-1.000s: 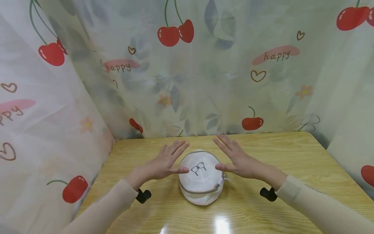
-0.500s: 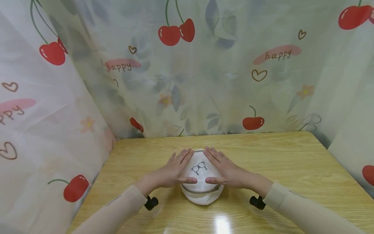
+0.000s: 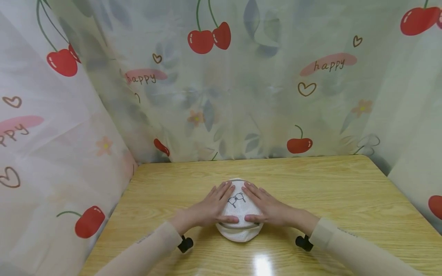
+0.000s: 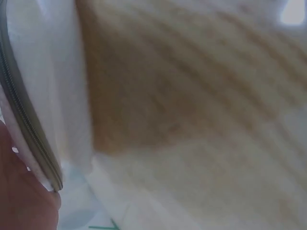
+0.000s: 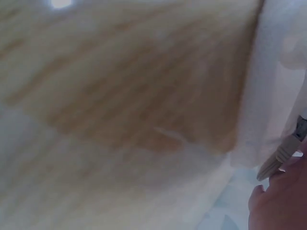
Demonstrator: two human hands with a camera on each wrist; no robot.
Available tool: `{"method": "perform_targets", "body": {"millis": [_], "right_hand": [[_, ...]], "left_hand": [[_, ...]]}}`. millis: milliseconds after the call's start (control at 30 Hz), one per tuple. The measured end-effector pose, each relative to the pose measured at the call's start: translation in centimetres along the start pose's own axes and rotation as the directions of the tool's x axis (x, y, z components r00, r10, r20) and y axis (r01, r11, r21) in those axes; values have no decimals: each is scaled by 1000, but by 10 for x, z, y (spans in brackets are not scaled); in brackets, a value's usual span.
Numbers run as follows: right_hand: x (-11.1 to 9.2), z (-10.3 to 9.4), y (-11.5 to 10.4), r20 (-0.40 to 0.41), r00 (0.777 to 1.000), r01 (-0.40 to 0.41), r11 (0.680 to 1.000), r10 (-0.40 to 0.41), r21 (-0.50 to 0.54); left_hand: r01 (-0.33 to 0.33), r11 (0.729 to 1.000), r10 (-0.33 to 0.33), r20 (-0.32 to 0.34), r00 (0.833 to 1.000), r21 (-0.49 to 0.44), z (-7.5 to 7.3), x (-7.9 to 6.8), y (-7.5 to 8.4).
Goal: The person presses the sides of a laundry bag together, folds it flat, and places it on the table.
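A round white mesh laundry bag with a grey zipper round its upper edge sits on the table, with a line drawing like eyeglasses on its lid. My left hand rests on the lid's left side, fingers extended and thumb pointing inward. Opposite it, my right hand presses the right side in the same way. A gap between the two hands leaves the drawing partly visible. The left wrist view shows the grey zipper beside the hand. In the right wrist view, the zipper pull lies by my fingers.
The wood-grain table extends around the bag, with a bright reflection near its front. A cherry-patterned curtain hangs behind the table and along both sides. Black wrist-camera mounts sit under the wrists.
Both hands have come inward and down from apart above the bag and now rest on its lid. The lid looks slightly lower at the back. The bag stays in place.
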State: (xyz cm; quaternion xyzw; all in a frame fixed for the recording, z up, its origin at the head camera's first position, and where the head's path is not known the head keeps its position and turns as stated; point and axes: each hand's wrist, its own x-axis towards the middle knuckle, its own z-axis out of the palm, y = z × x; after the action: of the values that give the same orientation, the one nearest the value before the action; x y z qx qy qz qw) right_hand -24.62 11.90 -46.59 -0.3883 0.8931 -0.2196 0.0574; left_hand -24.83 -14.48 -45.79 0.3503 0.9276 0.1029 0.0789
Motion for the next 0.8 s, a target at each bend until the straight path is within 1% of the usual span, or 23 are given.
{"method": "perform_targets", "body": {"millis": [200, 400, 533, 633, 700, 800], "right_hand": [[-2, 13, 6, 64, 998, -21, 999, 23, -34], [-3, 14, 5, 108, 994, -24, 999, 28, -39], [-2, 17, 6, 143, 990, -5, 999, 13, -53], [-1, 19, 8, 135, 991, 18, 999, -11, -52], [0, 19, 9, 131, 991, 18, 999, -11, -48], [-1, 17, 8, 128, 992, -1, 1000, 6, -32]], "left_hand": [[-12, 1000, 12, 22, 1000, 10, 15, -1, 0], [-18, 998, 15, 44, 999, 63, 26, 0, -1], [-20, 996, 15, 60, 998, 84, 28, -2, 2], [-10, 995, 5, 58, 998, 98, 28, -4, 3], [-7, 996, 2, 50, 999, 93, 27, -4, 3], [-6, 998, 5, 31, 1000, 62, 26, -5, 3]]}}
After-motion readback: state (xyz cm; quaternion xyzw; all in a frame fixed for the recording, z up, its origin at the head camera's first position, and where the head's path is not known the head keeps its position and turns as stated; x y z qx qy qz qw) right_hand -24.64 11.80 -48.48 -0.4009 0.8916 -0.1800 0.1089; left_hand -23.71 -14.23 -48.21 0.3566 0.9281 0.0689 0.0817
